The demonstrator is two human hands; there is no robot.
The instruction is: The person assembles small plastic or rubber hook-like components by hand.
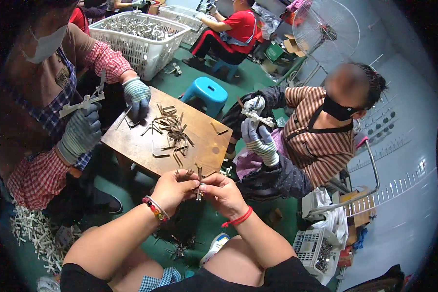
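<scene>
At the near edge of the small wooden table (pixel 210 142), my left hand (pixel 170 193) and my right hand (pixel 225 195) meet with their fingertips pinched together. Between them is a small metal piece (pixel 199 174), whose narrow ends stick out above and below the fingers; its middle is hidden. More thin metal strips seem to show by my left fingers, too small to make out. Just beyond my hands lies a loose pile of bent, dark metal strips (pixel 174 130) on the tabletop.
Co-workers sit left and right, their gloved hands holding a pale metal bracket (pixel 82 105) and another bracket (pixel 257 117). A blue stool (pixel 207 92) stands behind the table. White crates (pixel 151 51) hold parts. Pale parts (pixel 39 233) heap at left; a fan (pixel 326 31) stands back right.
</scene>
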